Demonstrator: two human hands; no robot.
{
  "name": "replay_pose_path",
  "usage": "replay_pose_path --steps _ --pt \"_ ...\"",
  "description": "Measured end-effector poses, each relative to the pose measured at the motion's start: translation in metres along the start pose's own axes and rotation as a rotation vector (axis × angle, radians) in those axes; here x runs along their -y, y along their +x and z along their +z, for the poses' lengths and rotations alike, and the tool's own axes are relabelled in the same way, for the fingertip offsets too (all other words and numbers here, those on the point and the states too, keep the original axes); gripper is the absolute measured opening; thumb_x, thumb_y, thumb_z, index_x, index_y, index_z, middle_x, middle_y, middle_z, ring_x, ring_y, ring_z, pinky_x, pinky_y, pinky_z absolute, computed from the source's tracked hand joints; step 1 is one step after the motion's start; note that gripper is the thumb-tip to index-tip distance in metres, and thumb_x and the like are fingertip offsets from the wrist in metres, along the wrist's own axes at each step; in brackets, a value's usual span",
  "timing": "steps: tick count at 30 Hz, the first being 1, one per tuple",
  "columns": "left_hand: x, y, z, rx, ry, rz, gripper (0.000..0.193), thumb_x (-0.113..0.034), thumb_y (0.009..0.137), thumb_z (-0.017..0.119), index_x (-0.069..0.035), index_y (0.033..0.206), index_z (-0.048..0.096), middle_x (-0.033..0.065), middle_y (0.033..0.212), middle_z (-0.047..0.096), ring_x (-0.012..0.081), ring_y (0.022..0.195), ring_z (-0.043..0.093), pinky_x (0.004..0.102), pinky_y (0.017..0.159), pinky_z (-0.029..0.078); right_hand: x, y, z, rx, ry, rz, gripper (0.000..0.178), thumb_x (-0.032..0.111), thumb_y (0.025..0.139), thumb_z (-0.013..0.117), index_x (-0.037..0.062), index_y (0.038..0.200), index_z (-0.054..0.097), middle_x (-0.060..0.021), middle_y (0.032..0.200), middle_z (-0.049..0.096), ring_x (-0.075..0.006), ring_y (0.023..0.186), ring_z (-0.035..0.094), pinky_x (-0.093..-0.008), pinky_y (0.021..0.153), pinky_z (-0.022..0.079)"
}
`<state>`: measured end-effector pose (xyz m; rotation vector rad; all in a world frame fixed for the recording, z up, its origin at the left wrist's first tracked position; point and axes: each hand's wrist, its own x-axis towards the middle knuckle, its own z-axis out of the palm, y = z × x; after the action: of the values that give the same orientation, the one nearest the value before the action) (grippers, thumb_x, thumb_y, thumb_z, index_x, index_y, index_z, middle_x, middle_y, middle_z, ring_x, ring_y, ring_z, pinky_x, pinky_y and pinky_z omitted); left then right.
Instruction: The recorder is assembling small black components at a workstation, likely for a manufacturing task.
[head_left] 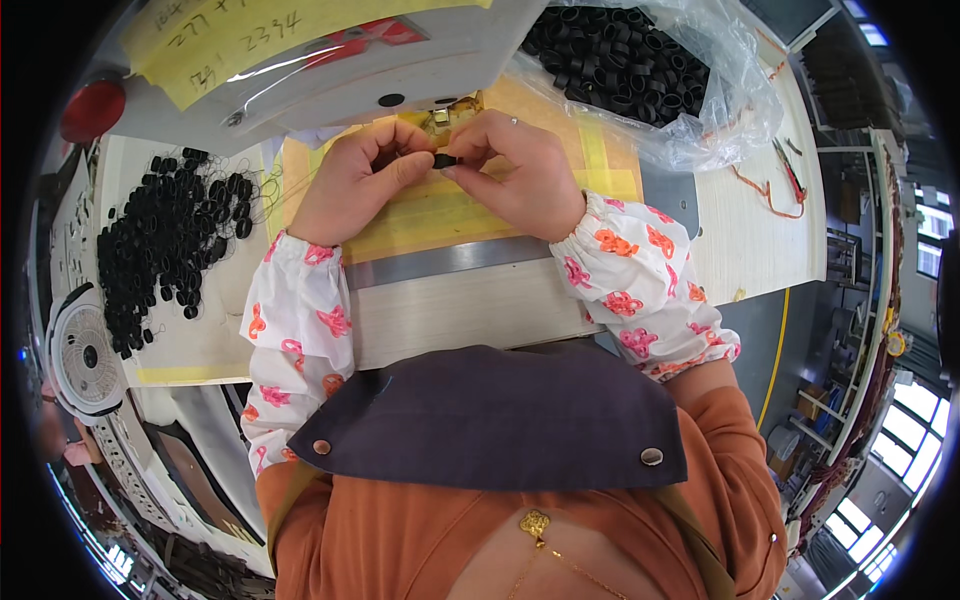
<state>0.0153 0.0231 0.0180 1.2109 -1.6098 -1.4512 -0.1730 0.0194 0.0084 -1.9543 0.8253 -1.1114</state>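
Note:
Between my hands is a small black fabric loop (445, 160), just in front of the needle area (441, 117) of a sewing machine (300, 60). My left hand (365, 180) pinches its left end between thumb and fingers. The other end sits in the fingertips of my right hand (515, 170), which are closed too. Fingers cover most of the loop, so its exact shape is partly hidden. Yellow tape (430, 222) covers the work surface under my hands.
A heap of black loops with trailing threads (175, 240) lies left. A see-through plastic bag (745, 110) holds many black loops (620, 65) at the far right. Red-handled thread snips (792, 180) lie near the right table edge. A white fan (88, 355) stands at the left.

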Motion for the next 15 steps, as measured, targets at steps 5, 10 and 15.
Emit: replay_pose_path --steps 5,10,15 --pt "-0.004 0.002 0.007 -0.007 0.253 -0.003 0.023 -0.022 0.081 0.060 -0.001 0.090 0.058 -0.0009 0.067 0.055 0.0047 0.060 0.047 0.0206 0.056 0.040 -0.003 -0.001 0.006 -0.031 -0.260 -0.189 0.019 -0.005 0.066 0.061 0.0028 0.080 0.052 -0.0082 0.079 0.058 -0.0229 0.063 0.059 -0.0286 0.054 0.047" --pt "0.001 0.000 0.008 -0.004 0.279 0.078 0.023 -0.023 0.081 0.060 -0.001 0.088 0.059 0.0021 0.064 0.056 0.0071 0.057 0.048 0.0221 0.054 0.040 0.003 -0.002 0.008 0.019 -0.424 -0.304 0.019 -0.003 0.065 0.060 0.0044 0.081 0.052 -0.0086 0.076 0.056 -0.0256 0.062 0.058 -0.0304 0.050 0.046" --pt "-0.001 0.000 0.010 -0.079 0.390 0.103 0.022 -0.021 0.079 0.062 0.000 0.086 0.060 0.0042 0.060 0.056 0.0104 0.054 0.049 0.0236 0.052 0.040 -0.001 -0.005 0.014 -0.014 -0.464 -0.251 0.019 -0.003 0.066 0.061 0.0041 0.081 0.052 -0.0089 0.074 0.055 -0.0255 0.060 0.057 -0.0304 0.050 0.046"
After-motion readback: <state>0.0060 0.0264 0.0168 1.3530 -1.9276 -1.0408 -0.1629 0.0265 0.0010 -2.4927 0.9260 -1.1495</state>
